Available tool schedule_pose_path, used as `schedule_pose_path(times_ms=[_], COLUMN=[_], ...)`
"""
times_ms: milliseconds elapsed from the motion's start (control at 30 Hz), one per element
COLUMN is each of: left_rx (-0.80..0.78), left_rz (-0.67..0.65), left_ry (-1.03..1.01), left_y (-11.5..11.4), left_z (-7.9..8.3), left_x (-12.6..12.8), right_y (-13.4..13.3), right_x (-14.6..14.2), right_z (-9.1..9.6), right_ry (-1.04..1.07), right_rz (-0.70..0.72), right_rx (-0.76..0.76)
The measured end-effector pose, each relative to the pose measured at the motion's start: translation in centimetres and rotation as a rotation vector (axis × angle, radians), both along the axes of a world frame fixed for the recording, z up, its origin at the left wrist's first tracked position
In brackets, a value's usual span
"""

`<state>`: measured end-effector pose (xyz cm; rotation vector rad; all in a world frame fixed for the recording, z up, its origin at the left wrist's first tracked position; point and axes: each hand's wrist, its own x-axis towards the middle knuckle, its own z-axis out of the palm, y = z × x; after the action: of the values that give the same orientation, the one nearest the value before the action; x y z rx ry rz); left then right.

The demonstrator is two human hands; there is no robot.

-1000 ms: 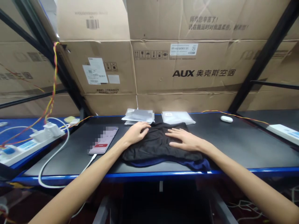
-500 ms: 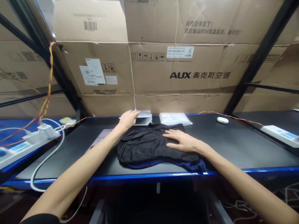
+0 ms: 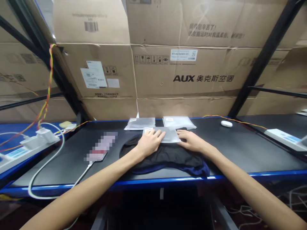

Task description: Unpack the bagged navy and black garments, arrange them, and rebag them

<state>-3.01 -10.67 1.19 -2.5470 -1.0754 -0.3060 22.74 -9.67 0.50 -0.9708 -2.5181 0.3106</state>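
Note:
A folded black garment point(image 3: 165, 155) lies on the black table point(image 3: 240, 150), over a dark blue one point(image 3: 199, 169) near the front edge. A clear plastic bag point(image 3: 169, 134) rests on top of the black garment. My left hand point(image 3: 150, 142) lies on the bag's left end with fingers stretched over it. My right hand point(image 3: 190, 140) touches the bag's right edge, fingers extended flat.
Two more clear bags point(image 3: 140, 123) point(image 3: 178, 122) lie at the back by cardboard boxes point(image 3: 182, 73). A phone point(image 3: 100, 150) on a white cable point(image 3: 43, 172) is to the left, power strips point(image 3: 28, 145) point(image 3: 285, 139) at both sides, a white earbud case point(image 3: 226, 123) back right.
My left hand reached to the bag stack at the back, then brought one clear bag onto the black garment. My right hand slid forward to the bag's right edge.

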Motion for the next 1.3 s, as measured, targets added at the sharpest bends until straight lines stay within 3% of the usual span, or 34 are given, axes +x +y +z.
schedule_pose_path(times_ms=[100, 233, 367, 533, 667, 867, 1000, 1167, 1300], left_rx=[-0.066, -0.212, -0.281, -0.242, -0.175, -0.046, 0.021, 0.049, 0.045], left_rz=[-0.078, -0.248, -0.257, -0.166, -0.180, -0.292, -0.312, -0.294, -0.305], left_ry=[-0.015, -0.057, -0.102, -0.247, -0.334, -0.349, -0.360, -0.333, -0.348], left_y=[0.3, 0.4, 0.1, 0.6, 1.1, 1.1, 1.3, 1.1, 0.8], left_z=[0.0, 1.3, 1.6, 0.4, -0.6, -1.6, -1.9, -1.6, -1.4], left_x=[-0.8, -4.1, -7.4, -9.2, -9.5, -9.8, -9.9, -9.6, -9.4], right_y=[0.4, 0.5, 0.6, 0.7, 0.9, 1.0, -0.2, -2.0, -2.5], right_x=[0.6, 0.9, 1.0, 1.2, 1.3, 1.4, -1.0, -7.4, -11.3], right_z=[-0.1, -0.3, -0.4, -0.5, -0.7, -1.1, -0.6, 0.1, -0.2], right_ry=[0.011, 0.031, 0.031, 0.029, 0.030, 0.108, 0.198, 0.094, -0.122], right_rz=[0.006, -0.008, -0.023, -0.036, -0.051, -0.311, -0.121, 0.132, 0.143], right_rx=[0.001, 0.000, 0.001, 0.003, 0.025, 0.246, 0.375, 0.534, 0.699])
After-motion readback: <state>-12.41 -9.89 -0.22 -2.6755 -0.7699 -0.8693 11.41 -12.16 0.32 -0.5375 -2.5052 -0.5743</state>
